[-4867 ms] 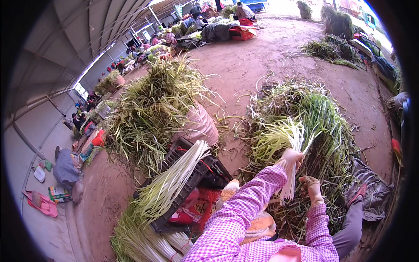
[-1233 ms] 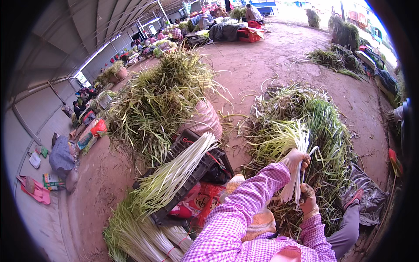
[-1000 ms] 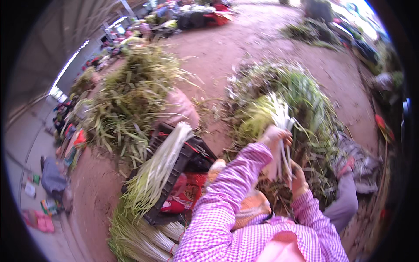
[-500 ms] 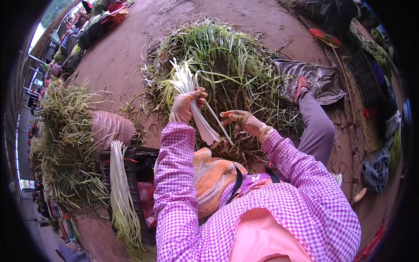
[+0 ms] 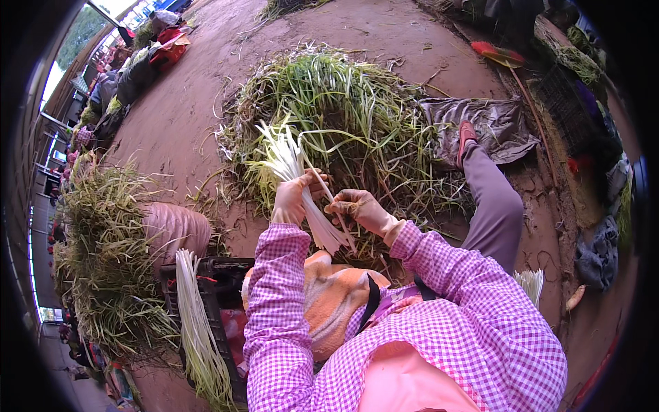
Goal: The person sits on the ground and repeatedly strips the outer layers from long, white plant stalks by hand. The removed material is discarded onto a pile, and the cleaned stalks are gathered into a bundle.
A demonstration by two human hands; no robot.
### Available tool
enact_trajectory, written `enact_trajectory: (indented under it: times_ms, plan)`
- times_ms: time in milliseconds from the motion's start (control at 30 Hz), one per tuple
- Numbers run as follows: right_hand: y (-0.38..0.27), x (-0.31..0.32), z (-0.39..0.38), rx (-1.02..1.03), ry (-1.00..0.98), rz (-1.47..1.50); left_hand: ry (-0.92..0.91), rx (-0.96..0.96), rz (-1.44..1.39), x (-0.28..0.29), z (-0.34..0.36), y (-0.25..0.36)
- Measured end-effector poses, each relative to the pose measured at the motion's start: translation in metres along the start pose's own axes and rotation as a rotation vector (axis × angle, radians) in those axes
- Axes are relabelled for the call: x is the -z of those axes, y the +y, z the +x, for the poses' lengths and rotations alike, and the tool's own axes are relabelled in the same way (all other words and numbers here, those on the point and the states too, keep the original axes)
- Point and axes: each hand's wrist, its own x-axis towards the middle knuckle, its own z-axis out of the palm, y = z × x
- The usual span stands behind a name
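Note:
My left hand (image 5: 294,200) is wrapped round a bunch of slender white stalks (image 5: 282,156) that look like blanched chives. Their cut-looking ends fan toward me, below the fist. One stalk stands apart from the bunch, and the closed fingers of my right hand (image 5: 362,211) pinch it just right of the left fist. Beyond both hands spreads a big heap of long green leaves and stalks (image 5: 357,103), with straw-like scraps at its near side. An orange cloth (image 5: 336,295) lies over my lap.
At my left, a dark plastic crate (image 5: 218,323) carries a bundle of pale stalks (image 5: 195,323). Behind it are a pink sack roll (image 5: 175,230) and another leafy heap (image 5: 103,254). A grey plastic sheet (image 5: 504,127) lies by my foot; a red broom (image 5: 498,53) rests at far right.
My right hand has moved left, closer to the left fist, and its fingers have closed on the loose stalk. The bunch sits slightly lower in the picture as the view shifts.

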Motion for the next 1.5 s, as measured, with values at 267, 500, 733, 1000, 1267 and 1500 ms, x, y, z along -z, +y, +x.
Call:
enact_trajectory:
  times_ms: [267, 500, 733, 1000, 1267, 1500]
  plan:
    - [0.029, 0.011, 0.02, -0.055, 0.006, 0.263, 0.06, 0.024, -0.062, 0.001, -0.014, 0.0]
    - [0.044, 0.036, 0.069, -0.137, 0.049, 0.499, 0.161, 0.02, 0.17, 0.019, -0.029, 0.016]
    - [0.016, 0.017, 0.082, -0.01, 0.312, 0.467, 0.284, -0.015, 0.382, 0.023, -0.042, 0.014]
    - [0.01, 0.01, 0.087, -0.002, 0.084, 0.222, 0.274, -0.07, 0.552, 0.02, -0.041, 0.01]
    - [0.064, 0.092, 0.075, -0.125, 0.153, 0.77, 0.269, -0.086, 0.464, 0.032, -0.047, 0.015]
    - [0.052, 0.046, 0.053, -0.046, 0.096, 0.439, 0.208, -0.033, 0.404, 0.024, -0.043, 0.014]
